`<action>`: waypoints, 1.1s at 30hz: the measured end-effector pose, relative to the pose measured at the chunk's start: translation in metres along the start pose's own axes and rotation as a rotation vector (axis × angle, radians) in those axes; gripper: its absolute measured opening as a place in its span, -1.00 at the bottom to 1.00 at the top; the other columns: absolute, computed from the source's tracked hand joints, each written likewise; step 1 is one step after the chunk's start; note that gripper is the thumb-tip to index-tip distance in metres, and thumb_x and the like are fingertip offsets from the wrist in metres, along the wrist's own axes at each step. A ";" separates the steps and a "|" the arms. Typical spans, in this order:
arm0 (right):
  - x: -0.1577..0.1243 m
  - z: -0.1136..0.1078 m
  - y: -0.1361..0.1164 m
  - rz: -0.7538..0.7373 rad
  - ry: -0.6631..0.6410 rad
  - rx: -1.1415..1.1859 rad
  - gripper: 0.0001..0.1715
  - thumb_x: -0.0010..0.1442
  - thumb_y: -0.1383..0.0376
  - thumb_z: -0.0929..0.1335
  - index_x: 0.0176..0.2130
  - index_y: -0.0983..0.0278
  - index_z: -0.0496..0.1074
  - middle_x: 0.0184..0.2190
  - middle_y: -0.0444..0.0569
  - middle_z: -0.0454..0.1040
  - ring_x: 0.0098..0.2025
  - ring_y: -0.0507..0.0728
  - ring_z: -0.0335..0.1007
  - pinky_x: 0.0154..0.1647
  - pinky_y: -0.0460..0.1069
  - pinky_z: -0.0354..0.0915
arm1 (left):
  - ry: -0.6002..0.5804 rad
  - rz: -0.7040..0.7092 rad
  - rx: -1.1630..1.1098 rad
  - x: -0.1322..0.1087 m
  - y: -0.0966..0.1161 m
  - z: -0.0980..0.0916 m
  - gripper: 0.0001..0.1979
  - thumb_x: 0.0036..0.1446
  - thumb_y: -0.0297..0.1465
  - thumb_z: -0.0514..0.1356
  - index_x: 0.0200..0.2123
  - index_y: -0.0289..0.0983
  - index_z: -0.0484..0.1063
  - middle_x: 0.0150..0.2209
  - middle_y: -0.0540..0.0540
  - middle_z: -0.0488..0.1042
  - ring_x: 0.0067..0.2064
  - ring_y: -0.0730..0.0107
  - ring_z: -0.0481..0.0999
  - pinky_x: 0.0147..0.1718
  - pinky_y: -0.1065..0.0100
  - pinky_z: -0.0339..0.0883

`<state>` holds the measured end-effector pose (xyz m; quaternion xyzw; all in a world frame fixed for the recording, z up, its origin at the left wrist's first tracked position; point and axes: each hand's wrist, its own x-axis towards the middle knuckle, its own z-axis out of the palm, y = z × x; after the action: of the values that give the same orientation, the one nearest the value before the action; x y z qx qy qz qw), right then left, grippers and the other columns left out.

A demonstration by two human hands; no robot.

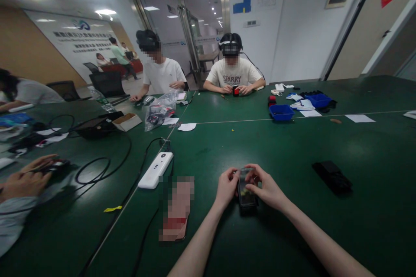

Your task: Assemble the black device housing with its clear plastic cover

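Observation:
Both my hands meet over a small dark box-like device (247, 197) that rests on the green table (276, 147) just in front of me. My left hand (226, 187) grips its left side with curled fingers. My right hand (264, 186) curls over its top and right side, fingertips pinching at the upper edge. What the fingertips work on is too small to make out.
A black flat object (332, 176) lies to the right. To my left lie a blurred-out phone-shaped object (176, 210), a white power strip (155, 169) and black cables (97, 169). Another person's hands (27, 177) work at far left. Two people sit across, near blue trays (281, 112).

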<state>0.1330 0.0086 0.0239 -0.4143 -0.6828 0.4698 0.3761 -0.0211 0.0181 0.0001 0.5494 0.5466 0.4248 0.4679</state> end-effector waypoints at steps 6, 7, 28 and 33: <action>0.000 -0.004 0.002 -0.020 0.048 -0.225 -0.48 -0.04 0.40 0.34 -0.04 0.19 0.26 -0.18 -0.03 0.38 -0.13 0.15 0.28 -0.11 0.09 0.22 | 0.002 -0.010 -0.016 0.000 -0.001 0.001 -0.66 0.05 -0.14 0.09 -0.31 -0.32 0.38 -0.60 0.05 0.34 -0.72 0.59 0.22 -0.77 0.53 0.07; 0.000 -0.005 0.004 -0.028 0.052 -0.238 -0.49 -0.04 0.39 0.34 -0.05 0.19 0.27 -0.14 -0.01 0.36 -0.08 0.16 0.26 -0.06 0.11 0.20 | 0.003 -0.011 -0.018 0.000 -0.001 0.001 -0.66 0.05 -0.13 0.09 -0.31 -0.32 0.38 -0.60 0.05 0.34 -0.72 0.58 0.21 -0.77 0.52 0.07; -0.002 0.000 0.026 0.043 0.093 -0.044 -0.42 -0.02 0.34 0.34 0.04 0.25 0.21 0.04 0.07 0.24 -0.07 0.13 0.28 -0.17 0.02 0.31 | -0.008 0.056 0.016 0.001 -0.004 -0.004 -0.68 -0.04 -0.23 0.18 -0.28 -0.36 0.40 -0.64 0.10 0.24 -0.63 0.56 0.22 -0.62 0.50 0.10; -0.002 0.005 0.025 0.181 0.117 -0.106 -0.54 0.08 0.21 0.30 -0.03 0.33 0.33 -0.16 0.10 0.45 -0.19 0.16 0.39 -0.13 0.09 0.31 | 0.003 0.055 -0.063 0.001 -0.002 -0.005 -0.64 -0.07 -0.22 0.22 -0.24 -0.36 0.39 -0.61 0.09 0.26 -0.59 0.56 0.24 -0.59 0.51 0.12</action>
<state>0.1350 0.0106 -0.0018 -0.5202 -0.6434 0.4400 0.3490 -0.0260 0.0192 -0.0013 0.5486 0.5183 0.4552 0.4725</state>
